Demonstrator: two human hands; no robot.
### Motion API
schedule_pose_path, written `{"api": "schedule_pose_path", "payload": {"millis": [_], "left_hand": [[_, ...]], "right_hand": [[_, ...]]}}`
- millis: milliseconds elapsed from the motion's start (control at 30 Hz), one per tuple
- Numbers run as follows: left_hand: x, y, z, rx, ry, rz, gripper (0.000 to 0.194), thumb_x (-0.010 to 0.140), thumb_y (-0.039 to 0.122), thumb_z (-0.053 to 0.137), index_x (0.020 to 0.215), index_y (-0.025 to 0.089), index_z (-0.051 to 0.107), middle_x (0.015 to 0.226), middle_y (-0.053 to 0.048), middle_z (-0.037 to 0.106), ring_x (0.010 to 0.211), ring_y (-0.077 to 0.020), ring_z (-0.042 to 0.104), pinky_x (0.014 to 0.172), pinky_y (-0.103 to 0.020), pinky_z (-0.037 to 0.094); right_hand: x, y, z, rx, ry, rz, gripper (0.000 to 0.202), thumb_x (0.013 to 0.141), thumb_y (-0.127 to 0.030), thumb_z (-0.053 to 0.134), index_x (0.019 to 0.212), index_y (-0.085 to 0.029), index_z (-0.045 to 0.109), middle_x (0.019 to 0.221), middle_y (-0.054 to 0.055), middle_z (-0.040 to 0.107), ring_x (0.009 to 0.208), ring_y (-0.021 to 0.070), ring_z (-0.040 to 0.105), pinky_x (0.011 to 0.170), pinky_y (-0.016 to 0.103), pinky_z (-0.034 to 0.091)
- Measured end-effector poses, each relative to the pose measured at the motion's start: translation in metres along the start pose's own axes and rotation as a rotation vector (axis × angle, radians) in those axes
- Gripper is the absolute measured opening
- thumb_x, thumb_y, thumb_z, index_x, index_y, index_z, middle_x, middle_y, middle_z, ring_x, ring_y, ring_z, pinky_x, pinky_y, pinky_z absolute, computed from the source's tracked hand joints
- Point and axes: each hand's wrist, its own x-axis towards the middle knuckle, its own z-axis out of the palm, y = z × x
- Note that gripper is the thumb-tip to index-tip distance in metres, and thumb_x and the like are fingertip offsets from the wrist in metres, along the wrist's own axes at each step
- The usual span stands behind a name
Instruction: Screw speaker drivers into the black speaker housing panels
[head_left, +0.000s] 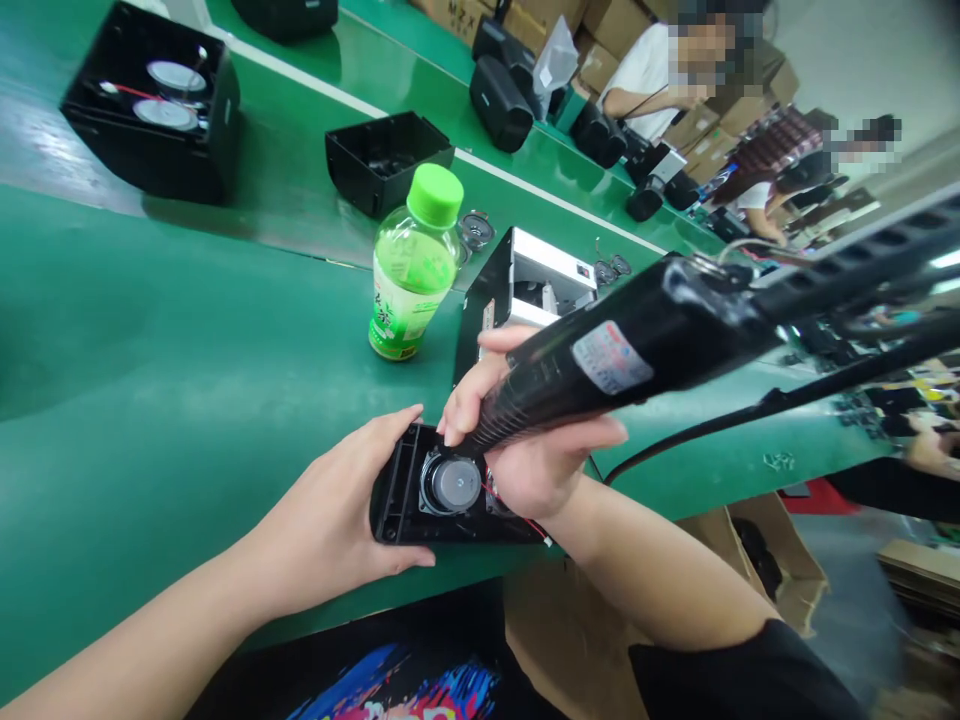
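My left hand point(337, 510) grips the left end of a black speaker housing point(397, 500), thumb on the near edge and fingers on the far side. In the housing sits a round speaker driver point(454, 485), its magnet facing up. A second driver beside it is mostly hidden by my right hand point(540, 460). That hand is wrapped round a black electric screwdriver point(577, 350), tilted with its lower end over the housing. The screwdriver's tip is hidden. A thin red wire with a white plug point(547, 541) hangs over the housing's near edge.
A green-capped bottle point(416, 270) stands just beyond the housing. Behind it are a black and white box point(517, 280), loose drivers point(476, 230), an empty black shell point(386, 160) and a cabinet with drivers point(157, 110). A black cable point(712, 420) runs right. Other people work farther back.
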Motion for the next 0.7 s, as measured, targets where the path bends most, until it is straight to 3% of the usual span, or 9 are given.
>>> {"api": "schedule_pose_path", "payload": {"millis": [100, 167, 233, 300, 400, 500, 600, 700], "left_hand": [[-0.003, -0.003, 0.000, 0.076, -0.003, -0.023, 0.152, 0.086, 0.063, 0.117, 0.206, 0.046, 0.025, 0.198, -0.015, 0.065, 0.175, -0.0497, 0.075, 0.145, -0.069, 0.068], [-0.004, -0.005, 0.000, 0.101, -0.017, -0.055, 0.154, 0.084, 0.061, 0.118, 0.207, 0.046, 0.025, 0.199, -0.015, 0.065, 0.174, -0.0512, 0.075, 0.141, -0.068, 0.071], [-0.006, -0.006, -0.001, 0.106, -0.037, -0.066, 0.153, 0.086, 0.061, 0.116, 0.207, 0.047, 0.024, 0.199, -0.015, 0.065, 0.174, -0.0520, 0.075, 0.138, -0.067, 0.074], [-0.007, -0.006, -0.001, 0.104, -0.037, -0.068, 0.150, 0.089, 0.061, 0.113, 0.207, 0.048, 0.022, 0.199, -0.014, 0.065, 0.173, -0.0520, 0.076, 0.135, -0.067, 0.076], [-0.009, -0.001, -0.001, 0.095, -0.002, -0.097, 0.147, 0.091, 0.060, 0.112, 0.207, 0.049, 0.022, 0.198, -0.013, 0.066, 0.172, -0.0513, 0.077, 0.134, -0.067, 0.076], [-0.010, 0.006, 0.000, 0.083, 0.006, -0.117, 0.145, 0.093, 0.060, 0.112, 0.207, 0.049, 0.022, 0.197, -0.012, 0.066, 0.173, -0.0507, 0.075, 0.137, -0.066, 0.074], [-0.010, 0.009, -0.001, 0.077, 0.000, -0.132, 0.142, 0.095, 0.066, 0.109, 0.206, 0.051, 0.023, 0.200, -0.010, 0.064, 0.175, -0.0507, 0.073, 0.138, -0.067, 0.073], [-0.009, 0.006, -0.001, 0.069, 0.004, -0.133, 0.139, 0.097, 0.069, 0.108, 0.206, 0.051, 0.024, 0.201, -0.011, 0.062, 0.177, -0.0505, 0.071, 0.141, -0.068, 0.070]], "right_hand": [[0.021, -0.052, -0.005, 0.010, 0.178, 0.103, 0.073, 0.110, -0.101, 0.079, 0.134, -0.033, 0.090, 0.066, -0.007, 0.074, 0.045, 0.0187, 0.063, 0.047, 0.034, 0.060], [0.037, -0.087, -0.015, -0.078, 0.221, 0.062, 0.066, 0.103, -0.098, 0.089, 0.117, -0.034, 0.091, 0.065, -0.007, 0.074, 0.048, 0.0179, 0.065, 0.051, 0.033, 0.062], [0.049, -0.105, -0.029, -0.223, 0.261, -0.045, 0.069, 0.096, -0.101, 0.093, 0.107, -0.034, 0.086, 0.065, -0.006, 0.074, 0.050, 0.0180, 0.067, 0.051, 0.033, 0.061], [0.056, -0.103, -0.044, -0.319, 0.276, -0.094, 0.078, 0.092, -0.112, 0.085, 0.106, -0.036, 0.081, 0.065, -0.006, 0.072, 0.051, 0.0186, 0.067, 0.049, 0.034, 0.056], [0.059, -0.076, -0.056, -0.326, 0.261, -0.069, 0.084, 0.090, -0.121, 0.075, 0.106, -0.039, 0.080, 0.063, -0.006, 0.067, 0.048, 0.0188, 0.062, 0.045, 0.035, 0.049], [0.058, -0.050, -0.055, -0.279, 0.304, -0.133, 0.071, 0.104, -0.108, 0.075, 0.112, -0.038, 0.084, 0.062, -0.006, 0.061, 0.044, 0.0182, 0.053, 0.041, 0.034, 0.041], [0.058, -0.044, -0.050, -0.241, 0.332, -0.191, 0.065, 0.119, -0.092, 0.064, 0.124, -0.032, 0.086, 0.064, -0.005, 0.062, 0.044, 0.0165, 0.053, 0.043, 0.032, 0.039], [0.053, -0.055, -0.049, -0.235, 0.337, -0.047, 0.072, 0.114, -0.100, 0.072, 0.125, -0.030, 0.086, 0.066, -0.006, 0.066, 0.046, 0.0173, 0.057, 0.045, 0.034, 0.045]]}}
